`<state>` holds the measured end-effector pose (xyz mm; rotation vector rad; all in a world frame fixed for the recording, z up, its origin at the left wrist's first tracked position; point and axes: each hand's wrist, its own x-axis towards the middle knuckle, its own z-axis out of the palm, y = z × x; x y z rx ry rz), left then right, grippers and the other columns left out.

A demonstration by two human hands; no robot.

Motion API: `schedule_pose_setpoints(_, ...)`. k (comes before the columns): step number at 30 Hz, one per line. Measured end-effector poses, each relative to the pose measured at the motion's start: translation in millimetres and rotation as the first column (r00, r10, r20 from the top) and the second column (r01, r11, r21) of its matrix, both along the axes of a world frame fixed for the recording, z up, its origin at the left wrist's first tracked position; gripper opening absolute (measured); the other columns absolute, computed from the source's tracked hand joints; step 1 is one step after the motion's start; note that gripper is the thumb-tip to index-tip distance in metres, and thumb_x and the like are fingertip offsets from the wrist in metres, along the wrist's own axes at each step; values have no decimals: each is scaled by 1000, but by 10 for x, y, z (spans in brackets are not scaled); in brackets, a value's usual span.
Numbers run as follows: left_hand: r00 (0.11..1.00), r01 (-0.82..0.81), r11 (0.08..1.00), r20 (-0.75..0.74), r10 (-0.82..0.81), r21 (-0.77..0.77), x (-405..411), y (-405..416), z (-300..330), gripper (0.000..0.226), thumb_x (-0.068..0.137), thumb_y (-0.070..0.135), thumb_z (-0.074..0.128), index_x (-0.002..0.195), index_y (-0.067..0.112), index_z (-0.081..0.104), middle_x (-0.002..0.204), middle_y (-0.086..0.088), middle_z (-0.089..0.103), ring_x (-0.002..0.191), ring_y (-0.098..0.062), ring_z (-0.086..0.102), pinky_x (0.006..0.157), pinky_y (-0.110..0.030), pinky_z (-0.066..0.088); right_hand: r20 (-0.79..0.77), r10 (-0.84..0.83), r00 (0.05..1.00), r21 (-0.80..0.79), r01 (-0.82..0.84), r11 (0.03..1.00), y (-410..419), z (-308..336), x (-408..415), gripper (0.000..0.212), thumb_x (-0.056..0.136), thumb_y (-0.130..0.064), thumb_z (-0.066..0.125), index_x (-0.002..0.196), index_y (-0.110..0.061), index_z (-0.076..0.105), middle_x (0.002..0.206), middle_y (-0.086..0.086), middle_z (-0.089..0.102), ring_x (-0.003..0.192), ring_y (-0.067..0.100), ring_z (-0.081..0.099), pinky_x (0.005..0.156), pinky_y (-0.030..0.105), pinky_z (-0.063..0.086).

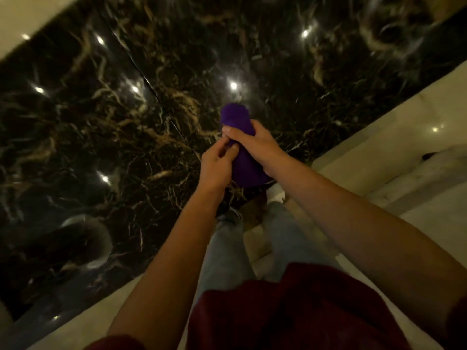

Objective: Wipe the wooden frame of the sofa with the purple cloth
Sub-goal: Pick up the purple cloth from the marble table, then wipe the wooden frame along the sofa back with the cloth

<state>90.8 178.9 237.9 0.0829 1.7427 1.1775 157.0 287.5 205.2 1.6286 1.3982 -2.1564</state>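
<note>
At frame centre, both hands hold the purple cloth (237,147) above the black marble floor (101,122) — right hand (249,142) wrapped around it, left hand (218,164) pinching its edge; no sofa frame in sight — wiping seems not yet begun

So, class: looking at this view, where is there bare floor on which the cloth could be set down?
The black marble floor is bare to the left of and beyond both hands, bordered by pale stone strips. Crowded: directly below the purple cloth, held by the left hand and right hand, where the legs stand.
</note>
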Motion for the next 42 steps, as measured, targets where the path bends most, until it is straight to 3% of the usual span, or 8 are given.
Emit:
schedule_pose_setpoints(6, 993, -5, 989, -112, 22, 149, 278, 161, 1163, 16, 101, 23, 59, 108, 28, 73, 91, 5, 80, 82, -9, 77, 65, -18, 58, -119, 109, 987, 409, -52, 911, 476, 1374, 563, 79, 66, -52, 93, 133, -31, 57, 119, -12, 69, 105, 6, 69, 90, 30, 58)
schedule_pose_setpoints(10, 988, 81, 979, 114, -103, 187, 613, 243, 1540, 62, 85, 63, 67, 133, 24, 64, 121, -5, 76, 104, -20, 75, 78, -33, 62, -81, 318, 945, 613, -204, 763, 427, 1967, 979, 89, 73, -35, 93, 149, -28, 46, 140, -4, 60, 124, 12, 59, 103, 28, 47)
schedule_pose_setpoints(14, 960, 189, 941, 150, -238, 282, 821, 415, 1806, 47, 88, 55, 70, 124, 25, 69, 118, -7, 77, 111, -27, 73, 89, -51, 61, 6, 391, 921, 753, -262, 604, 314, 2391, 1316, 86, 72, -26, 89, 148, -27, 50, 139, -2, 57, 124, 15, 55, 108, 40, 47)
schedule_pose_setpoints(18, 959, 227, 892, 69, -275, 391, 909, 546, 2044, 19, 97, 24, 71, 116, 24, 72, 107, -1, 80, 98, -17, 77, 70, -28, 61, -158, 139, 978, 726, 20, 687, 190, 2641, 1793, 80, 73, -44, 91, 143, -38, 51, 140, -13, 54, 125, 6, 56, 101, 28, 51)
schedule_pose_setpoints(24, 935, 322, 829, -19, -353, 457, 1306, 866, 2359, 25, 92, 12, 76, 115, 17, 70, 110, -7, 79, 106, -26, 75, 86, -40, 63, -182, -478, 859, 559, 491, 668, -64, 2527, 2676, 82, 60, -75, 76, 130, -36, 58, 129, -9, 65, 107, 3, 67, 77, 24, 54)
schedule_pose_setpoints(29, 852, 459, 744, -2, -524, 486, 2069, 1280, 2485, 38, 85, 37, 76, 120, 24, 68, 113, 1, 79, 108, -20, 75, 90, -42, 61, -308, -553, 774, 230, 625, 746, -59, 2407, 3161, 100, 52, -78, 87, 136, -35, 55, 132, -5, 67, 118, 16, 68, 89, 44, 62)
schedule_pose_setpoints(36, 746, 624, 645, -89, -660, 441, 3065, 2139, 2437, 72, 87, 45, 75, 149, 21, 48, 138, -2, 63, 122, -21, 66, 94, -40, 60, -489, -695, 527, 206, 844, 495, 515, 2520, 4078, 80, 58, -42, 95, 129, -35, 59, 125, -1, 72, 114, 19, 71, 93, 42, 62)
schedule_pose_setpoints(42, 526, 842, 493, -534, -662, 219, 3558, 2870, 2385, 64, 91, 46, 75, 147, 29, 48, 142, 7, 55, 125, -11, 56, 98, -31, 51, -369, -598, 712, 470, 697, 541, 1089, 2671, 5083, 71, 66, -36, 94, 125, -38, 56, 122, -5, 68, 107, 12, 71, 79, 30, 64)
